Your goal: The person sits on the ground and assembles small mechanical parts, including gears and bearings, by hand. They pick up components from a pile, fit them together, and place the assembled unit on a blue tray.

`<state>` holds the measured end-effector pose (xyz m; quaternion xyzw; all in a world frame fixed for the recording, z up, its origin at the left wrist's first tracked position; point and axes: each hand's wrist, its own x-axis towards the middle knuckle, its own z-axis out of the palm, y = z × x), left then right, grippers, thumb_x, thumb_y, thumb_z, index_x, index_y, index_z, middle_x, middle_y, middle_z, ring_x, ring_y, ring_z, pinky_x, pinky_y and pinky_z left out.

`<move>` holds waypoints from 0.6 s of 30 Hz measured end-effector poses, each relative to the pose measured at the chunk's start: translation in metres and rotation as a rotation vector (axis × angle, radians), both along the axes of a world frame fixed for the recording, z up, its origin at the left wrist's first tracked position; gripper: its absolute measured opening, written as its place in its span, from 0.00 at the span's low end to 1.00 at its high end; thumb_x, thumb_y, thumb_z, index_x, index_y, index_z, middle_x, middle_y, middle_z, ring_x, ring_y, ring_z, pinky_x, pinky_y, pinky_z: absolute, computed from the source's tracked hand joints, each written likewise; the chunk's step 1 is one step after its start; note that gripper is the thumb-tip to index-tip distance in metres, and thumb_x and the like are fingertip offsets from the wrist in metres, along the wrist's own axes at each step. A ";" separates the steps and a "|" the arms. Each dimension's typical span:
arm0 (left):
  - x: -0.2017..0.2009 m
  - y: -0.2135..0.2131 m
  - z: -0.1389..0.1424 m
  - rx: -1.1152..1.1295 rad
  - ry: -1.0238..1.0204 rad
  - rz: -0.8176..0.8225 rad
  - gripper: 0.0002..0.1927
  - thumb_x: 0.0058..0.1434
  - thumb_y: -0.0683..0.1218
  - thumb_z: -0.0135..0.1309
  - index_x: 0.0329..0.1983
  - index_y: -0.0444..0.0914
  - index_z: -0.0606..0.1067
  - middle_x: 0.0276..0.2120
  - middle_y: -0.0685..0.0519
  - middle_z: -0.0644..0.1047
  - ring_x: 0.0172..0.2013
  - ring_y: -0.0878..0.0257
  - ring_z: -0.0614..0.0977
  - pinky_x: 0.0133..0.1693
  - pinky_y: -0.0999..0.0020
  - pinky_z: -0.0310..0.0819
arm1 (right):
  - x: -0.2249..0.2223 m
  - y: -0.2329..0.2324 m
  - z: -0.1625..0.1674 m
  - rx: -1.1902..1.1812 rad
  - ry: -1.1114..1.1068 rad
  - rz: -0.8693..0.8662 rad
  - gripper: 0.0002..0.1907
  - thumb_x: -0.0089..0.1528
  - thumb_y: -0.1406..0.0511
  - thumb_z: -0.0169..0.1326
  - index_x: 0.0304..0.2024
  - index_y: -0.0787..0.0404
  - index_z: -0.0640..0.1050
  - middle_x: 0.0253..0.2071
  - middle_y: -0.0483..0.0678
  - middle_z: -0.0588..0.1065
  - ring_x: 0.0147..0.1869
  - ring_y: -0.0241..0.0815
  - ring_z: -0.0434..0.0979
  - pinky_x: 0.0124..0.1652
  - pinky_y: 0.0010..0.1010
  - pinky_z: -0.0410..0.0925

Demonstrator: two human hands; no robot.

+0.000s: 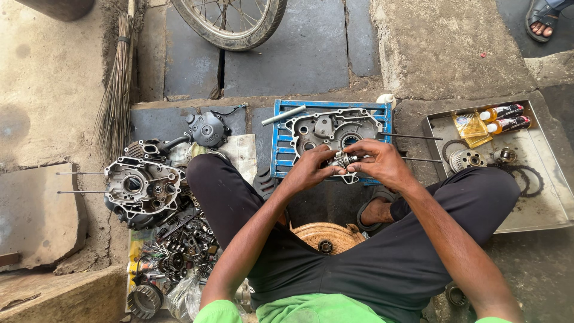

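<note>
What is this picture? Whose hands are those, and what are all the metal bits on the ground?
There is one picture, taken by a camera worn on a person's head, looking down at their own lap. The person sits on the ground. Their left hand and right hand together hold a small gear shaft, a metal rod with toothed wheels on it. Behind it, an engine case half lies on a blue crate. Another engine case sits on the left, with a pile of small gears near it. On the right, a metal tray holds two small bottles and rings. A wheel and a broom are at the top.
</note>
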<state>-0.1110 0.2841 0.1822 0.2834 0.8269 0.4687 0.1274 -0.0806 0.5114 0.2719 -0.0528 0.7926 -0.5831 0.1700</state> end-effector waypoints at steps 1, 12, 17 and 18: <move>0.000 0.000 -0.001 -0.003 0.010 -0.004 0.37 0.52 0.65 0.62 0.56 0.34 0.79 0.30 0.52 0.74 0.29 0.62 0.74 0.28 0.61 0.66 | 0.000 0.000 0.000 -0.010 -0.004 -0.001 0.23 0.55 0.72 0.65 0.53 0.65 0.80 0.52 0.49 0.77 0.56 0.42 0.81 0.54 0.31 0.78; 0.001 0.000 0.009 -0.041 -0.026 -0.016 0.34 0.57 0.65 0.58 0.56 0.34 0.79 0.32 0.50 0.76 0.30 0.61 0.77 0.28 0.59 0.68 | 0.000 -0.001 0.013 0.082 0.013 0.014 0.22 0.55 0.71 0.65 0.53 0.63 0.80 0.51 0.48 0.78 0.55 0.41 0.82 0.54 0.31 0.78; 0.001 0.001 0.009 -0.031 -0.029 -0.021 0.34 0.59 0.66 0.56 0.55 0.34 0.78 0.33 0.50 0.76 0.31 0.60 0.78 0.29 0.59 0.71 | 0.001 -0.002 0.018 0.071 0.016 0.022 0.23 0.55 0.69 0.65 0.53 0.62 0.80 0.51 0.48 0.78 0.56 0.41 0.82 0.55 0.32 0.79; 0.001 0.000 0.009 -0.038 -0.043 -0.027 0.33 0.59 0.66 0.56 0.54 0.34 0.79 0.33 0.50 0.76 0.32 0.60 0.78 0.29 0.58 0.70 | 0.001 -0.002 0.018 0.068 0.015 0.023 0.23 0.55 0.69 0.65 0.53 0.62 0.80 0.51 0.48 0.78 0.56 0.41 0.82 0.55 0.33 0.79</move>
